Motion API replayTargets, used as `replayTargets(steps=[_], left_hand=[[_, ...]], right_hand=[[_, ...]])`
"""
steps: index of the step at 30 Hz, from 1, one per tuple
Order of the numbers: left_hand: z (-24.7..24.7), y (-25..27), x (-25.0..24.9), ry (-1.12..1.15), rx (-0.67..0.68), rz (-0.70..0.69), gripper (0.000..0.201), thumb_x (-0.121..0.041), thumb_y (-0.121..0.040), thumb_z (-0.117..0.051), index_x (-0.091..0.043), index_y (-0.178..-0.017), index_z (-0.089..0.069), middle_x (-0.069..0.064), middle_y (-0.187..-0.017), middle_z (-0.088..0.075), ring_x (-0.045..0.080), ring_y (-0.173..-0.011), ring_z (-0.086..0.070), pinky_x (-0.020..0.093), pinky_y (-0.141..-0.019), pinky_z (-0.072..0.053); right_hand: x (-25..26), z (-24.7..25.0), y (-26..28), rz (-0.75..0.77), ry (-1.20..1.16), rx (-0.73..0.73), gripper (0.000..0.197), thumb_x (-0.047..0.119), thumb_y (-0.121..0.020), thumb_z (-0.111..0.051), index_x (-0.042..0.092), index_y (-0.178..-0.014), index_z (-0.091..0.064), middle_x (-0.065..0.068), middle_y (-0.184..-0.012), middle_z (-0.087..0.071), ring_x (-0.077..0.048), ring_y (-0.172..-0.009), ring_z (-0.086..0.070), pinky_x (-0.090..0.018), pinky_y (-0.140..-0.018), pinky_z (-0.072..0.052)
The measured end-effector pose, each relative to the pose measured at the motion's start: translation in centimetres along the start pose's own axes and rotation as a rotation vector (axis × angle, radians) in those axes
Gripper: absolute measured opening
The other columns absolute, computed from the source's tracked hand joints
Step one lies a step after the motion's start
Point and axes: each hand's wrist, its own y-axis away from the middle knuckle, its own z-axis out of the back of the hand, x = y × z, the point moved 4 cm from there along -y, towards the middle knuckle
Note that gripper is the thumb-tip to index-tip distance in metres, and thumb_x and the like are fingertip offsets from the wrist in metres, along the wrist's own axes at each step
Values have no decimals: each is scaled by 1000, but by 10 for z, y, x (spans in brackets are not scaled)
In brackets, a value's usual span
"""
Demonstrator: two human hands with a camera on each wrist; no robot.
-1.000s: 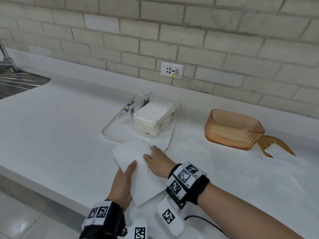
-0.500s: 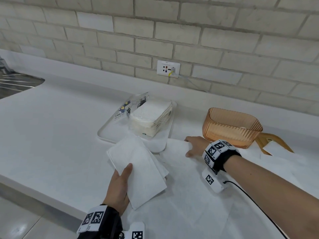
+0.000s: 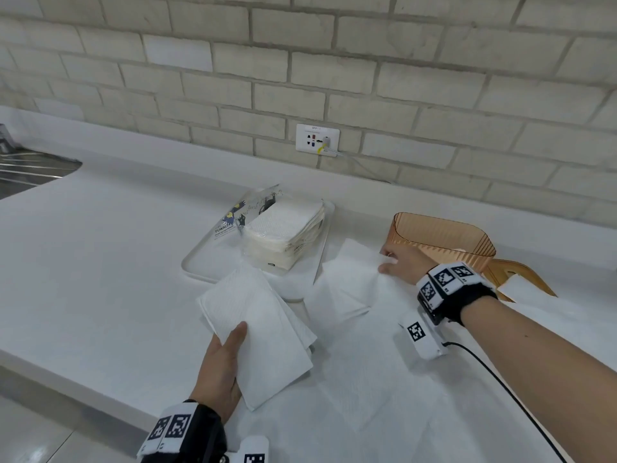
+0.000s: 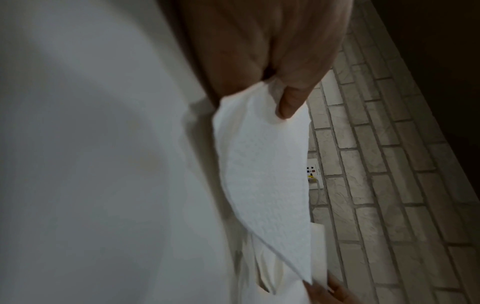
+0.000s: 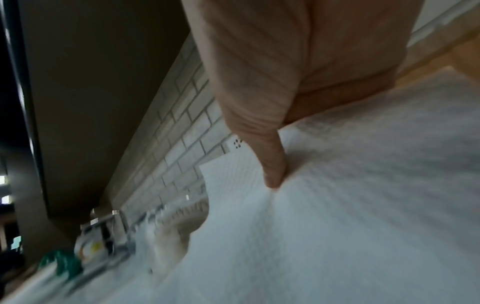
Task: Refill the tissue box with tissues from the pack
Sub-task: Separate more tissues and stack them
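Observation:
A stack of folded white tissues is pinched in my left hand, thumb on top and fingers hidden beneath; in the left wrist view the thumb presses the tissues. My right hand pinches the edge of a loose tissue sheet, raised off the counter beside the open amber tissue box. The right wrist view shows the thumb on that sheet. The opened tissue pack lies on a white tray.
The box's amber lid lies to the right with a sheet over part of it. More unfolded sheets cover the white counter near its front edge. A steel sink is far left; a wall outlet with a cable is behind.
My right hand left the folded stack, moved right to the amber box and took hold of a loose sheet. My left hand kept the stack and raised it slightly.

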Motion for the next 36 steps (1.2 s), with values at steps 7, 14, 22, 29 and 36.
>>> replayTargets(steps=[7,14,22,29,36], left_hand=[[-39,0,-18,-60,-7,-30,33,-17,-98,-48,-14,-131,-48,8,-119,-63,27,-104,-61,37,-80,-50],[-102,9,-28,6,42,-13,30,-12,-100,-43,-14,-130,-49,5,-111,-66,23,-98,-64,35,-75,-51],[-133,33,-37,186,144,-91,42,-51,-96,-39,-24,-123,-57,-2,-114,-70,13,-97,-70,30,-75,-54],[-129,34,-36,69,68,-145,34,-35,-101,-40,-26,-133,-49,0,-126,-63,22,-112,-62,45,-100,-48],[-134,36,-35,45,36,-134,32,-27,-102,-39,-23,-131,-50,0,-121,-64,21,-108,-61,45,-100,-47]], right_hand=[[12,68,25,114,-514,-202,5,11,-90,-58,12,-95,-58,-11,-102,-65,-26,-91,-61,-33,-81,-44],[39,47,64,109,-1039,-104,14,9,-90,-56,15,-102,-57,-8,-108,-66,-25,-95,-63,-43,-90,-49],[47,-6,92,34,-943,-50,31,19,-89,-61,14,-118,-53,-7,-112,-67,-26,-100,-66,-50,-92,-50],[40,-8,106,51,-843,-59,19,19,-91,-59,19,-110,-59,0,-109,-69,-18,-100,-66,-44,-95,-50],[37,-7,116,64,-811,-96,20,15,-91,-59,13,-110,-60,-3,-107,-70,-19,-99,-67,-39,-92,-52]])
